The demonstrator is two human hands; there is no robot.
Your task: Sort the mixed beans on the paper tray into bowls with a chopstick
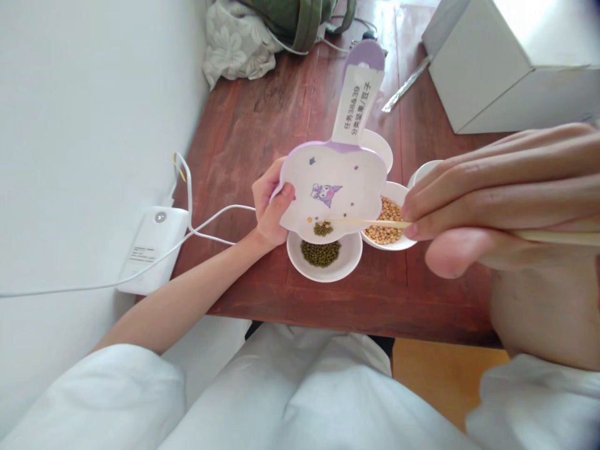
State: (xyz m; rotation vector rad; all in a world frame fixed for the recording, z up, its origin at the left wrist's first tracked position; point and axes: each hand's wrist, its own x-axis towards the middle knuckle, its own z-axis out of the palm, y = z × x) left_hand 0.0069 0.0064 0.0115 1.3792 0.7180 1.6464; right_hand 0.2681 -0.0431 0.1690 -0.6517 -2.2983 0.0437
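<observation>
My left hand [272, 209] grips the left rim of a purple-and-white pan-shaped dish [337, 169], thumb inside. The dish is tilted towards me, its labelled handle [354, 103] pointing away. A small cluster of green mung beans [322, 229] lies at its near edge, with a few pale beans. Between its fingers, my right hand [497, 194] holds a thin wooden chopstick [389, 224], its tip beside those beans. Directly below the dish's near edge is a white bowl [324, 275] with mung beans [320, 254]. Yellow soybeans [387, 234] fill part of another white bowl [404, 245], partly hidden by the dish.
Two more white bowls [379, 149] [424, 170] show partly behind the dish and right hand. A white power bank [152, 250] with cables lies left against the wall. A white box [492, 81] stands back right; a green bag [295, 22] and patterned cloth [237, 40] lie at the back.
</observation>
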